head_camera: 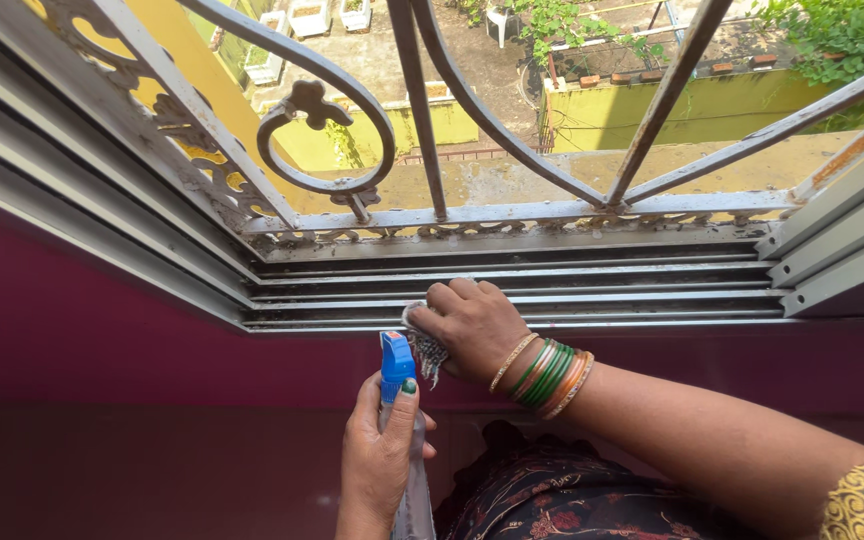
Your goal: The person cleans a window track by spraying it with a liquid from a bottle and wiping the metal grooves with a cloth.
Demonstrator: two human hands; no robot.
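Left hand point(377, 455) low in front of the maroon wall point(82, 340), grip clamped on a blue-topped spray bottle point(398, 365) held upright, right hand point(472, 325) beside it, grip clamped on a grey cloth point(426, 348) at the window track point(602, 285), stacked bangles point(547, 375) on the wrist, white iron grille point(422, 120) above

A dark maroon wall point(82, 330) runs below an open window with grey sliding tracks point(572, 290). A scrolled metal grille point(422, 130) guards it. Outside, daylight falls on yellow walls point(712, 105), what seem planters, and greenery point(842, 35).

Right hand point(472, 325) presses cloth point(424, 345) on window track point(602, 285).
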